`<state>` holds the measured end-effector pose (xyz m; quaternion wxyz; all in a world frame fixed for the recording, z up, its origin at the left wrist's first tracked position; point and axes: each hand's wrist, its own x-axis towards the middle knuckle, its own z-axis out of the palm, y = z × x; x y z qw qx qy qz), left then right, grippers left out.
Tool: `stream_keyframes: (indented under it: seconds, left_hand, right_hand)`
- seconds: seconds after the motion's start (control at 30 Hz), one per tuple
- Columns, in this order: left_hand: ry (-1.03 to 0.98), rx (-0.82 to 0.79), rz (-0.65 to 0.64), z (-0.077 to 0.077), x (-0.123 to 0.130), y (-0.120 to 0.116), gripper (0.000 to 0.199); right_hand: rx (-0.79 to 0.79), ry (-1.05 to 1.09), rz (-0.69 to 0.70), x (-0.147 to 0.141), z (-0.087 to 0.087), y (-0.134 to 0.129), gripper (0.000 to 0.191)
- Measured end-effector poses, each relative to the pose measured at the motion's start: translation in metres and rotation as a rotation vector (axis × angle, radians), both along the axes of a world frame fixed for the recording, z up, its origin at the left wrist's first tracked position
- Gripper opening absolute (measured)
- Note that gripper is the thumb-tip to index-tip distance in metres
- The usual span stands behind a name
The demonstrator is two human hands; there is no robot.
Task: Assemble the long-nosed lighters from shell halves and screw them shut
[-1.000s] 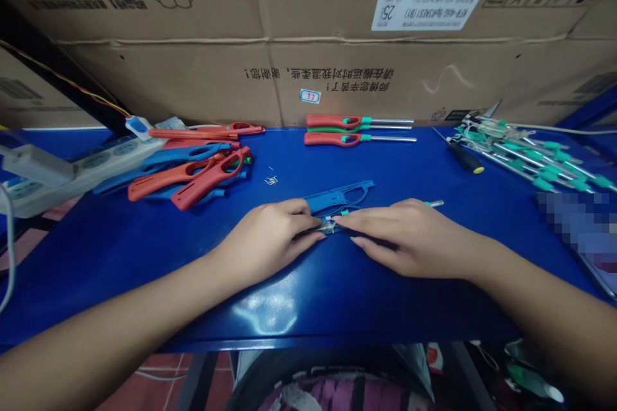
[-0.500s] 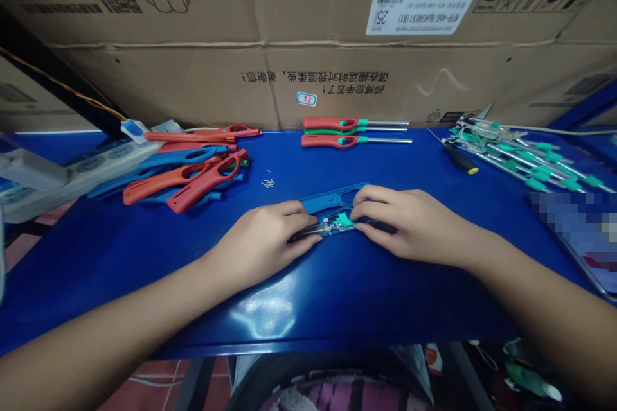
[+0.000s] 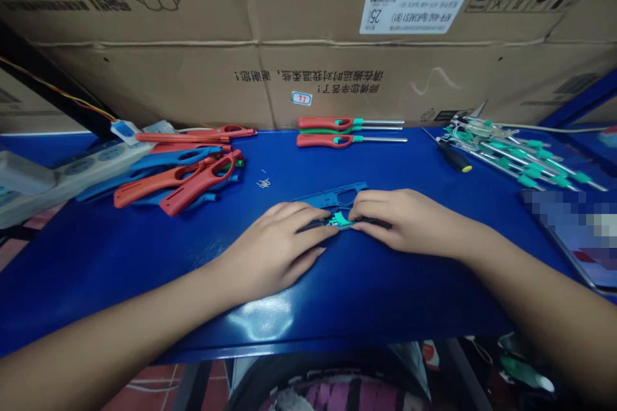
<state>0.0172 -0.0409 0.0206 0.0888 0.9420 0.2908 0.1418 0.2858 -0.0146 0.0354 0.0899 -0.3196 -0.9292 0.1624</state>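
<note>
At the middle of the blue table, both hands are on a lighter assembly with a green trigger piece [image 3: 340, 219]. My left hand [image 3: 282, 241] presses its fingers on the left part of this assembly, over a dark piece. From the right, my right hand [image 3: 409, 219] pinches the assembly's other end beside the green piece, its fingers closed. Just behind them lies a blue handle half [image 3: 332, 196] with an oval opening, its right end near my right fingers. My fingertips cover much of the assembly.
Red, orange and blue handle shells [image 3: 200, 183] lie at the left by a power strip [image 3: 96, 160]. Red-handled lighters [image 3: 321, 140] are at the back. A screwdriver [image 3: 454, 158], several metal rods with green parts [image 3: 530, 157] and a pixelated device [image 3: 573, 237] are on the right.
My left fingers have shifted right over the assembly, nearer the green piece, and the left thumb has come away from it. The whole view has moved slightly.
</note>
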Motion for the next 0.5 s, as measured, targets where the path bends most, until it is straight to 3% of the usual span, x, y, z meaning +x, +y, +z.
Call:
stream_keyframes:
  seconds: [0.23,0.5]
  left_hand:
    - [0.017,0.009,-0.011,-0.0053,-0.0008,0.0003,0.037]
    - [0.036,0.054,-0.024,-0.0070,0.0000,-0.0004,0.039]
  right_hand:
    - [-0.084,0.040,-0.009,0.0027,0.0023,0.0022,0.017]
    - [-0.022,0.004,-0.009,0.0010,-0.0001,0.0007,0.020]
